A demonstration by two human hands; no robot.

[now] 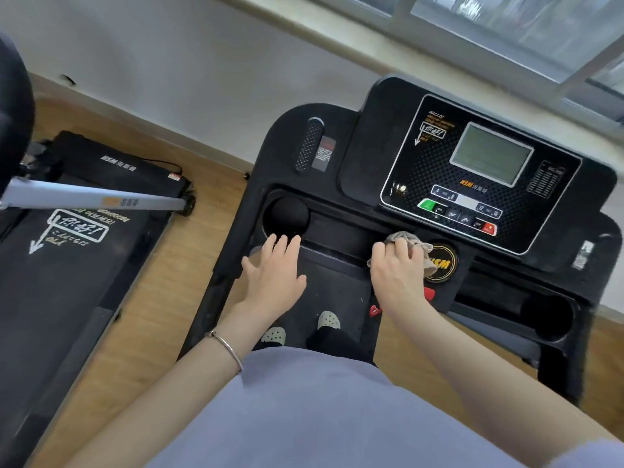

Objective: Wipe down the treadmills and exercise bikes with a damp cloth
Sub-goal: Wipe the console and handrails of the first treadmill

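Right hand [396, 275] gripping cloth [410, 239], seemingly in console tray [337, 231]

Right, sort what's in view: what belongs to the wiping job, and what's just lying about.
Job: cloth, held by the right hand; treadmill console, left hand flat on it; second treadmill at left.

Lying about: power cable on the floor; bracelet; red clip hanging below the console.
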